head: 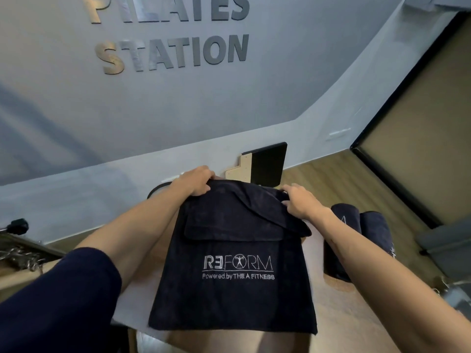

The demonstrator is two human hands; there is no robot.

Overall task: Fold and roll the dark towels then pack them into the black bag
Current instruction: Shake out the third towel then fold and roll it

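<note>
- The left hand (195,182) had its fingers curled over the far left corner of the dark towel (234,289), gripping the cloth.
- The right hand (298,200) pinched the far right corner in the same way, fingers bent round the edge.
- Between the two hands the top edge of the towel was folded over toward the person, forming a flap above the white "REFORM" lettering (238,263).
- The towel lay spread over a pale surface (356,327), its near edge hanging toward the person.
- Two rolled dark towels (362,233) stood side by side, touching, just right of the right forearm.
- A grey wall (76,110) carried raised letters reading "STATION" (173,54).
</note>
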